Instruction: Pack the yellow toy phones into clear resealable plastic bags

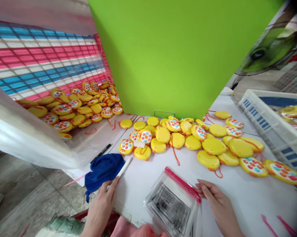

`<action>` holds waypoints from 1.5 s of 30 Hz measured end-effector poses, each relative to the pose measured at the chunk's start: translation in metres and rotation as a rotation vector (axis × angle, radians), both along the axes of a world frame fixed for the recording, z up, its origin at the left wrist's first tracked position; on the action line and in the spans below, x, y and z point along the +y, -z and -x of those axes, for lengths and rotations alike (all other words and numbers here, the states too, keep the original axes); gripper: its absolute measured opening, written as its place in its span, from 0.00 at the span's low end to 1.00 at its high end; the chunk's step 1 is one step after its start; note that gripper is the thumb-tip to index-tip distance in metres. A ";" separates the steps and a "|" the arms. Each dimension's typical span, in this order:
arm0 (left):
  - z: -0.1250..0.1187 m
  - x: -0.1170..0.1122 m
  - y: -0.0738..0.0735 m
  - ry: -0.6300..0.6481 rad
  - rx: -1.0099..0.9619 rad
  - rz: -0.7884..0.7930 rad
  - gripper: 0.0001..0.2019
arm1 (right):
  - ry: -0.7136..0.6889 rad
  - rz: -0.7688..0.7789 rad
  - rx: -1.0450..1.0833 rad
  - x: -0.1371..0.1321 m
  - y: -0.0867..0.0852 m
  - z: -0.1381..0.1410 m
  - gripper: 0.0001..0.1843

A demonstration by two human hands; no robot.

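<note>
Head view: a crumpled blue cloth point(102, 172) is lying beside the left hand point(100, 207), which is pinching a white stick point(123, 168); a clear pink-sealed plastic bag point(172, 204) is lying at the desk's point(237, 204) near edge against the spread right hand point(219, 205); round yellow toys point(214, 146) are lying beyond, their loose orange cords risking a snag on the bag.

Head cam, worn, looks forward and down from just behind the worktop point(252, 200) near edge; close on left hand point(100, 207), right hand point(219, 205), yellow toys point(214, 146) beyond.
</note>
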State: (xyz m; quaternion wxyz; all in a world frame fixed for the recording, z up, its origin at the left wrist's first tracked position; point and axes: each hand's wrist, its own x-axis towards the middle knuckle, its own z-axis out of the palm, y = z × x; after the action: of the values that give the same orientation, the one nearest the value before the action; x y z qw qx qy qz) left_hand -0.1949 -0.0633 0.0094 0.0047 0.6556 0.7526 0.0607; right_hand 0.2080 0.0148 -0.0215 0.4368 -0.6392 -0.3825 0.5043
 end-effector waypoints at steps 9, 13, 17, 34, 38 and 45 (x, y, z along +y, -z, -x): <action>0.008 0.020 -0.011 -0.087 0.059 -0.056 0.19 | -0.034 -0.004 -0.037 -0.002 0.008 -0.001 0.24; 0.000 0.044 -0.019 -0.096 0.186 0.022 0.19 | -0.070 0.012 -0.072 -0.002 0.012 -0.003 0.25; -0.009 0.065 -0.034 -0.155 0.245 0.147 0.16 | -0.067 0.013 -0.091 -0.002 0.011 -0.003 0.26; -0.068 0.230 -0.018 -0.126 -0.217 -0.124 0.26 | -0.112 -0.199 -0.361 -0.007 0.003 0.007 0.19; -0.115 0.224 -0.010 -0.092 -0.255 -0.160 0.25 | -0.301 -0.554 -0.604 0.007 -0.018 0.036 0.15; -0.152 0.206 -0.019 0.154 -0.390 -0.161 0.19 | -0.624 -0.656 -0.761 0.035 -0.046 0.105 0.24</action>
State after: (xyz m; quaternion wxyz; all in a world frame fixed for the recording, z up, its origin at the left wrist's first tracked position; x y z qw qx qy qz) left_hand -0.0432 0.1424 0.0281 0.1026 0.6853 0.6779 0.2457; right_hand 0.1032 0.0497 0.0240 0.2751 -0.4639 -0.8181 0.1996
